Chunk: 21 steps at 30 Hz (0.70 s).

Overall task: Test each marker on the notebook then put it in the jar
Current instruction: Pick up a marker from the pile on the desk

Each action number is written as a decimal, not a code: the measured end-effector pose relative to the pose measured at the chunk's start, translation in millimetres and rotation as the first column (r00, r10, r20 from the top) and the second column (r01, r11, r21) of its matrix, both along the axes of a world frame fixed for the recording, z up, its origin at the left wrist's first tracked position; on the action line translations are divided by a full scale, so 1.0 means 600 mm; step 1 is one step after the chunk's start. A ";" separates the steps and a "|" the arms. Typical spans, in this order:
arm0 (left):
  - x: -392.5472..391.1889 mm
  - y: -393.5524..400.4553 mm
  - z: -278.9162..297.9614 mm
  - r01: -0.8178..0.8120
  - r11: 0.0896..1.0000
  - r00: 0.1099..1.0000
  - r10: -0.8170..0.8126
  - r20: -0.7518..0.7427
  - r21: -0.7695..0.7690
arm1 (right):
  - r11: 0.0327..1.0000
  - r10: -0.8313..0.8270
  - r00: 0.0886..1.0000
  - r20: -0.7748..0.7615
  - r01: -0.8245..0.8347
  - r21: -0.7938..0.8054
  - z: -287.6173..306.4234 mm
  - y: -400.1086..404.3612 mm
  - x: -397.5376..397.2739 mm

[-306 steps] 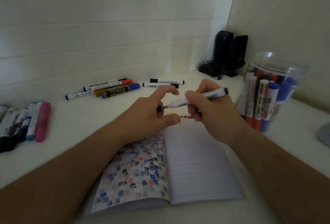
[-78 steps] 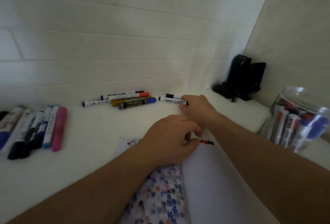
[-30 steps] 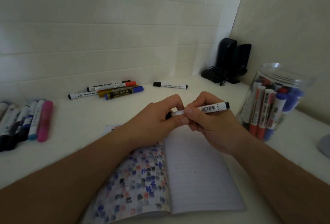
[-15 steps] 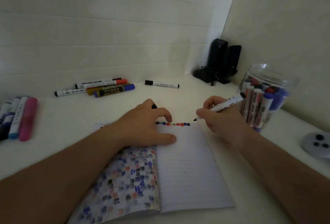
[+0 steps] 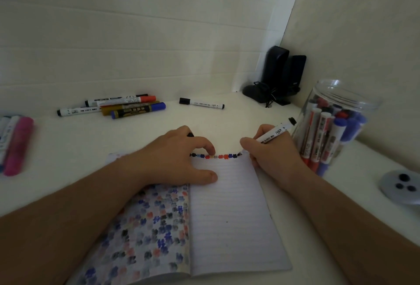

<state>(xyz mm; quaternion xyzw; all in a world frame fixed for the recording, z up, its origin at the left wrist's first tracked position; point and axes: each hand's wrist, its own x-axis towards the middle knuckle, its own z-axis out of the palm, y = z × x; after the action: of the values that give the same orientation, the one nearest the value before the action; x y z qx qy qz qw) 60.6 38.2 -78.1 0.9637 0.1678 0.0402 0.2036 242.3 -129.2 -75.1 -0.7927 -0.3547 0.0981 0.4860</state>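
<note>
An open notebook lies in front of me, its left page covered in colour blots and its right page lined, with a row of coloured marks along the top edge. My right hand grips a white marker, uncapped, with its tip at the right end of that row. My left hand rests on the notebook's top, thumb flat on the page, and holds a small black cap between its fingers. A clear jar holding several markers stands just right of my right hand.
A lone black-capped marker and a cluster of several markers lie near the back wall. More markers, one pink, lie at the far left. Black speakers fill the corner; a grey round device sits at the right edge.
The cap came off the marker and stayed in my left hand, which settled onto the notebook. My right hand lowered the marker's tip to the end of the row of marks.
</note>
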 end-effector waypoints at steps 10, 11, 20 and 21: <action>0.003 0.003 -0.002 0.001 1.000 1.000 -0.001 -0.001 -0.006 | 0.996 -0.017 0.998 0.068 0.023 -0.087 0.001 0.000 -0.005; 0.003 0.002 -0.002 0.001 1.000 1.000 -0.001 -0.002 -0.003 | 0.996 -0.017 0.997 0.069 0.023 -0.087 0.001 -0.001 -0.004; 0.001 0.002 -0.002 0.006 1.000 1.000 -0.006 -0.005 -0.006 | 0.999 0.018 0.999 0.029 -0.017 -0.035 -0.002 0.000 -0.002; 0.001 0.002 -0.002 0.007 1.000 1.000 -0.007 -0.003 -0.005 | 0.999 0.021 0.999 0.031 -0.019 -0.042 -0.003 0.000 -0.003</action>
<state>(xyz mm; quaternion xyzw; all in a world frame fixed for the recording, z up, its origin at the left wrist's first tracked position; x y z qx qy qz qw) 61.2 39.4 -79.3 0.9638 0.1649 0.0375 0.2061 240.5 -129.4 -76.7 -0.8005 -0.3679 0.0980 0.4628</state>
